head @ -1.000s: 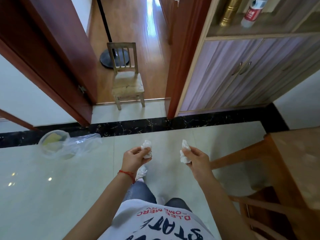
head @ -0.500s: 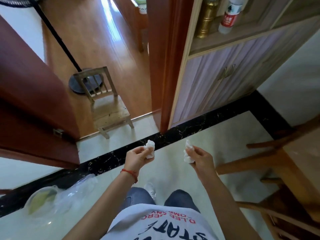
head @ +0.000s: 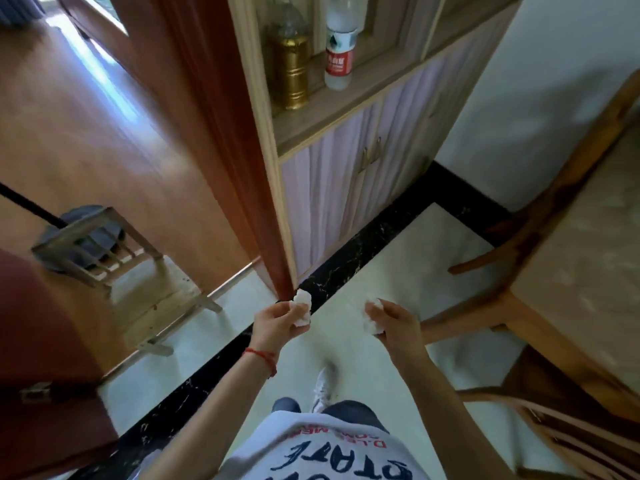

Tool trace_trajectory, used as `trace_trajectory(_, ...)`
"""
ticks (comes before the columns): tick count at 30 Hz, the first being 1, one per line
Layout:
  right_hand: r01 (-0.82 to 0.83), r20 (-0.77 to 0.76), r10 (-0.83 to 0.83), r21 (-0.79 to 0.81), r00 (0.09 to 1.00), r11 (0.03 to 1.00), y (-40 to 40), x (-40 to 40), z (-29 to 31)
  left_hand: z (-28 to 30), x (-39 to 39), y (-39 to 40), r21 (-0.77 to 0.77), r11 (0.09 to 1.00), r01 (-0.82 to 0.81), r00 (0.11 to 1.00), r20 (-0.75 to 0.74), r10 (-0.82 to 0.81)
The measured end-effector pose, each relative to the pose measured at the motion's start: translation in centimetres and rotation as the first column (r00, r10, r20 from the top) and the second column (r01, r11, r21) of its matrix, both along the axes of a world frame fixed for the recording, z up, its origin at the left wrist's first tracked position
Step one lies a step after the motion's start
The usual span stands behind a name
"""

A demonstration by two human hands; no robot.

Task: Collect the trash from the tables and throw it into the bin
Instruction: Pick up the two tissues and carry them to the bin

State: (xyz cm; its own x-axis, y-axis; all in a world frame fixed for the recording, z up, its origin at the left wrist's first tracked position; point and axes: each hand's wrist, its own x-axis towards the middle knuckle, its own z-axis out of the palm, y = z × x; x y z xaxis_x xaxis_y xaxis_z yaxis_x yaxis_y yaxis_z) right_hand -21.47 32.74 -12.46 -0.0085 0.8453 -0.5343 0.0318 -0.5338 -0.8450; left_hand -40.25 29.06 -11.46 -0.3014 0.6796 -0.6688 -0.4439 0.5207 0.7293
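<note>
My left hand (head: 277, 323) is held out in front of me and pinches a crumpled white tissue (head: 303, 308). My right hand (head: 394, 323) is at the same height, a little to the right, and grips a second crumpled white tissue (head: 372, 323). Both hands hover above the pale tiled floor near a black marble strip. No bin shows in this view.
A wooden table (head: 588, 258) and chairs (head: 571, 431) fill the right side. Ahead stands a cabinet (head: 346, 188) with a gold bottle (head: 289, 71) and a water bottle (head: 339, 53). On the left are a red door (head: 45, 375), a small wooden chair (head: 131, 271) and a fan base (head: 86, 237).
My view has swung to the right and tilted. The bowl and plastic bag on the floor at the left have left the frame. Both hands still hold their tissues.
</note>
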Motion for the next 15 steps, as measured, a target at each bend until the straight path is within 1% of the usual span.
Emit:
trace_trajectory(2,0.076,-0.016,-0.076,-0.018,0.997,0.997,1.4,1.3,0.3,0.2,1.2,2.7,0.005,0.997,0.075,0.997,-0.023,-0.075)
trace_trajectory(6,0.237,-0.049,-0.239,-0.04,0.97,0.971,3.3,3.9,1.4,1.0,4.0,7.6,0.03,0.982,0.188,0.982,-0.013,-0.188)
trace_trajectory(10,0.336,-0.048,-0.337,-0.025,0.94,0.942,5.1,6.6,2.5,1.2,7.3,11.4,0.046,0.951,0.307,0.952,-0.011,-0.307)
trace_trajectory(15,0.442,-0.012,-0.442,-0.023,0.897,0.897,7.7,9.5,2.6,1.7,10.4,15.9,0.044,0.913,0.406,0.914,-0.023,-0.405)
